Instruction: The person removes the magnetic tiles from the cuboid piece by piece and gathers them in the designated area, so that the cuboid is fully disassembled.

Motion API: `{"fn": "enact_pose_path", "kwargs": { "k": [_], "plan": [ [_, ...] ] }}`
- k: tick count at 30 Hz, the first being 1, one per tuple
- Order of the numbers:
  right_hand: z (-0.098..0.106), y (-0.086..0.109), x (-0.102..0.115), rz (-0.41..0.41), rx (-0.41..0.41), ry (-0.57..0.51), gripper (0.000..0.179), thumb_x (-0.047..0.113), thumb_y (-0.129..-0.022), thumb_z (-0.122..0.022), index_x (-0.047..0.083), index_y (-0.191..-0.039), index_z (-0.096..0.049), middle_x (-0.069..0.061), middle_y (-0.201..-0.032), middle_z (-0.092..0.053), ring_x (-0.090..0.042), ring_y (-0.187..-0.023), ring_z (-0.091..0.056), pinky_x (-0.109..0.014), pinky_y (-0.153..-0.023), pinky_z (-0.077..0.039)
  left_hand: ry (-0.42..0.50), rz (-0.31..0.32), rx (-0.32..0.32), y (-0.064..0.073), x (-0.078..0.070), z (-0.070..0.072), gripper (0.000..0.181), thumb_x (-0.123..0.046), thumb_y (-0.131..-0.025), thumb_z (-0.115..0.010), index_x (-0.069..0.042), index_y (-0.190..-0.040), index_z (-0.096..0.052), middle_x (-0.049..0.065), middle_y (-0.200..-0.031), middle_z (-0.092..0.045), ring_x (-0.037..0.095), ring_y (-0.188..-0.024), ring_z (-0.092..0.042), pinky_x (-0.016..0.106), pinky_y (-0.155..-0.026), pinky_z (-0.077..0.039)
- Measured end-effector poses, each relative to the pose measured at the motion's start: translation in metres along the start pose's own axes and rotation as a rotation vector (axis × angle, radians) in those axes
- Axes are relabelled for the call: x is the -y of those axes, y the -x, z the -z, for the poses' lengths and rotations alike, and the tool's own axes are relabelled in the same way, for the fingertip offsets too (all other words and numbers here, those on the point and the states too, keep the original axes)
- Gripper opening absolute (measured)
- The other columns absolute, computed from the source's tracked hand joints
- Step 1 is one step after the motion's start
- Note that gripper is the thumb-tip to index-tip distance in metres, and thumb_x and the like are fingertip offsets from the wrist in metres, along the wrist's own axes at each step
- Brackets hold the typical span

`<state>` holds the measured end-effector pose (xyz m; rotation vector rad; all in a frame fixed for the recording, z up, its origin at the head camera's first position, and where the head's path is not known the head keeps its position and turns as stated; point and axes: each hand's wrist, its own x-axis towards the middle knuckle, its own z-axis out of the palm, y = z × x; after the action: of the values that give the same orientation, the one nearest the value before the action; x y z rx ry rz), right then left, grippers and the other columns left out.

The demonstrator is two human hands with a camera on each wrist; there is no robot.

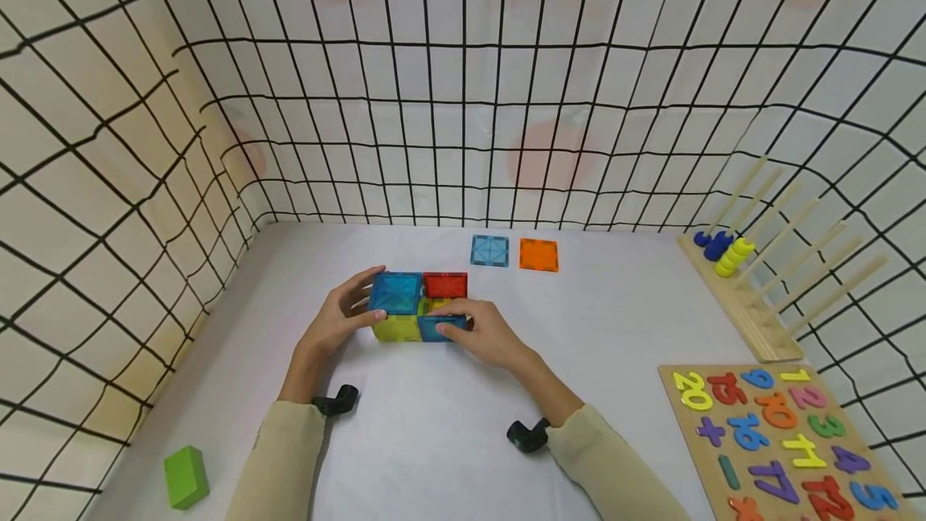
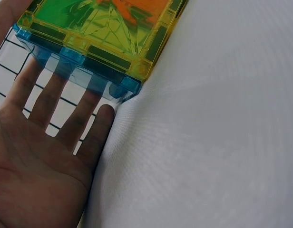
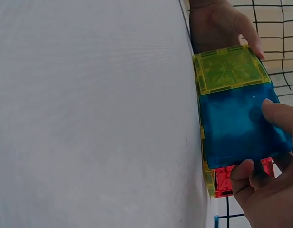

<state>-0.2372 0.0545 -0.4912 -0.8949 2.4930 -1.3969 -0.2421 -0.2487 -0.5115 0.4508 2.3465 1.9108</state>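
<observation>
A box built of magnetic tiles stands on the table, with a blue tile [image 1: 395, 293] on its top left, a red tile [image 1: 445, 285] at the back right and a yellow-green tile [image 1: 397, 329] at the front. My left hand [image 1: 335, 317] holds the box's left end, its thumb at the front top corner and long, spread fingers along the blue side wall [image 2: 84, 78]. My right hand [image 1: 492, 334] pinches a blue tile [image 3: 237, 126] at the box's front right, beside the yellow-green one. Part of the box's inside shows behind that tile.
Behind the box lie a light blue tile [image 1: 489, 251] and an orange tile [image 1: 538, 255]. To the right are a wooden peg rack [image 1: 752, 308] and a number board [image 1: 777, 457]. A green block [image 1: 186, 477] lies front left. Black netting [image 1: 463, 103] surrounds the table.
</observation>
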Motion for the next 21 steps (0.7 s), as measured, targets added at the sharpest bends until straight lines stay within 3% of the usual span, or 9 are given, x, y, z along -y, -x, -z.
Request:
{"fn": "enact_pose_path", "kwargs": {
  "k": [5,13,21],
  "plan": [
    [0.003,0.002,0.003,-0.016,-0.008,0.002,0.027,0.022,-0.101,-0.067,0.017,-0.128,-0.073,-0.001,-0.129,-0.071,-0.019,-0.107,-0.060,-0.025,-0.084,-0.055,-0.006,-0.001,0.011,0.000,0.000,0.002,0.079,-0.018,-0.091,-0.075,-0.015,-0.160,-0.036,0.007,-0.164,-0.039,0.044,-0.150,-0.037,0.066,-0.121,-0.030],
    [0.012,0.006,0.004,-0.088,-0.068,0.014,0.026,0.024,-0.101,-0.067,0.022,-0.126,-0.072,0.001,-0.134,-0.069,-0.019,-0.109,-0.059,-0.033,-0.088,-0.056,-0.018,0.009,-0.010,0.003,-0.004,0.004,0.079,-0.018,-0.092,-0.075,-0.016,-0.160,-0.036,0.007,-0.164,-0.039,0.044,-0.150,-0.036,0.067,-0.121,-0.029],
    [0.031,0.019,-0.006,-0.110,-0.168,0.009,0.025,0.023,-0.098,-0.072,0.020,-0.123,-0.072,0.001,-0.117,-0.073,-0.017,-0.099,-0.065,-0.028,-0.086,-0.058,-0.012,0.008,0.003,0.002,-0.003,0.000,0.078,-0.017,-0.092,-0.075,-0.016,-0.160,-0.037,0.006,-0.165,-0.038,0.044,-0.151,-0.035,0.067,-0.122,-0.027]
  ]
}}
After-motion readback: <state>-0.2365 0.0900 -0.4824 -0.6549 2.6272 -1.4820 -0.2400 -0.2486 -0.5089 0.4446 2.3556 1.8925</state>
